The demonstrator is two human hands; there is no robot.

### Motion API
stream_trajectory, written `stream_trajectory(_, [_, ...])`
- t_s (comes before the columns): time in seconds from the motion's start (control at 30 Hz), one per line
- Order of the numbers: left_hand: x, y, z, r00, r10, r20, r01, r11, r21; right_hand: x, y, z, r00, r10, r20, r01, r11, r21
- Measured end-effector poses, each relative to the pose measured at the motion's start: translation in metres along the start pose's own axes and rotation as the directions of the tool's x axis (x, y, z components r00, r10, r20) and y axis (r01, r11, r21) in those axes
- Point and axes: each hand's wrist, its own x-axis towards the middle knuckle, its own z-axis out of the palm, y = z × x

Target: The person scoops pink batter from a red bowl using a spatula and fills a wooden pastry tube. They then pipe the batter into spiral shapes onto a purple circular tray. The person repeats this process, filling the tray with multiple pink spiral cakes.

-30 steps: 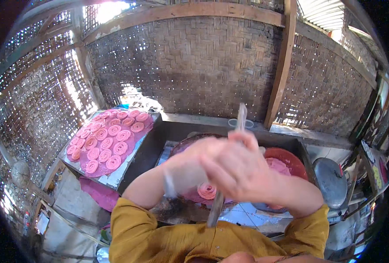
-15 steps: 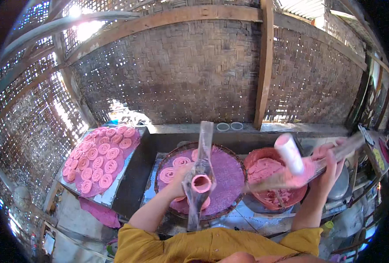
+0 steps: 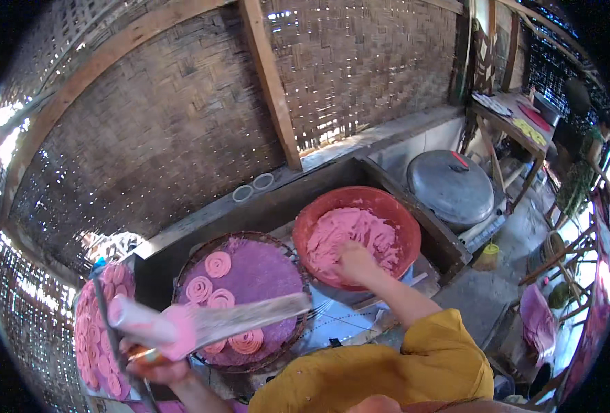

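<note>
My left hand point(image 3: 160, 369) is closed around a two-part wooden dough press at the lower left. Its plunger point(image 3: 143, 321) is a pale cylinder smeared pink, joined to a long wooden bar point(image 3: 257, 318). A second, darker bar point(image 3: 104, 323) stands on end beside it. My right hand point(image 3: 357, 263) reaches down into a red basin point(image 3: 407, 230), its fingers sunk in pink dough point(image 3: 346, 230) and partly hidden. Under the press lies a round tray with a purple mesh liner point(image 3: 267, 272). Several pink dough spirals point(image 3: 217, 264) rest along its left side.
More pink spirals point(image 3: 98, 337) fill a board at the far left. A dark trough wall point(image 3: 201, 224) runs behind tray and basin. Right of the basin stands a large lidded metal pot point(image 3: 449, 189). Farther right are a wooden table point(image 3: 508, 124) and another person point(image 3: 583, 168).
My view has turned right. The plunger part has passed from my right hand to my left, which holds both press parts. My right hand has gone down into the dough.
</note>
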Motion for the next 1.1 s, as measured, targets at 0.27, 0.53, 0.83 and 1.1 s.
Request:
stream_trajectory(0.27, [0.001,0.047,-0.034,0.965,0.076,-0.253,-0.030,0.983,0.181,0.004,0.137,0.038,0.877,0.185,0.444,-0.098,0.973,-0.211])
stream_trajectory(0.53, [0.000,0.066,-0.041,0.926,0.138,-0.350,-0.047,0.966,0.255,0.026,0.182,-0.040,0.963,0.245,0.107,-0.150,0.827,-0.542])
stream_trajectory(0.83, [-0.006,0.078,-0.043,0.883,0.206,-0.422,-0.074,0.948,0.309,0.040,0.202,0.007,0.993,-0.037,0.109,0.087,0.867,-0.491])
stream_trajectory(1.1, [-0.014,0.089,-0.050,0.810,0.188,-0.556,-0.149,0.982,0.116,0.014,0.182,0.033,0.974,-0.058,0.219,0.160,0.860,-0.485])
